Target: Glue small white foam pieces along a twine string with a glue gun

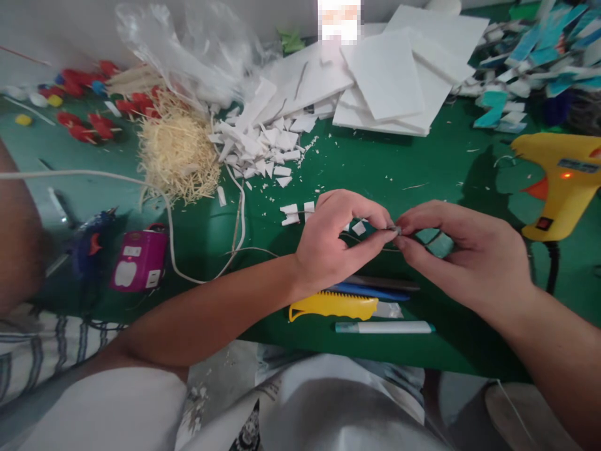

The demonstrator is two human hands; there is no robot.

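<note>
My left hand (335,241) and my right hand (462,254) meet above the green table (375,169), fingertips pinched together on a small grey piece (397,231) that is too small to name. A thin wire or thread runs from the pinch toward the table. Both hands are closed in a pinch. Just below them lie a yellow utility knife (333,305), a blue pen (370,292) and a white marker (382,327). Small white foam bits (293,213) lie just left of my left hand.
A yellow glue gun (561,188) stands at the right with its light on. White foam sheets (389,81) and offcuts (256,147) lie behind, beside a pile of straw-like sticks (178,153). Red pieces (89,119), a pink socket (138,260) and a white cable (171,241) sit left.
</note>
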